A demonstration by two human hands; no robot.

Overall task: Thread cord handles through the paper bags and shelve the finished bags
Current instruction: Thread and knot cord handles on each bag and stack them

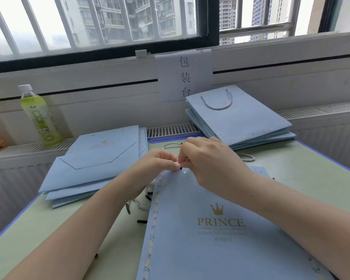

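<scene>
A flat light-blue paper bag [210, 235] with a gold crown and "PRINCE" lies in front of me. My left hand [158, 160] pinches its top edge beside a punched hole. My right hand [210, 158] pinches a pale twisted cord [249, 157], its black tip just above that hole. The cord loops away behind both hands. Several loose cords with black tips [141, 205] lie left of the bag, under my left forearm.
A stack of handle-less bags [97, 158] lies at the left. A stack of bags with cord handles [240, 118] rests at the back right. A green drink bottle [38, 116] stands on the radiator ledge, far left. A paper sign [184, 75] hangs below the window.
</scene>
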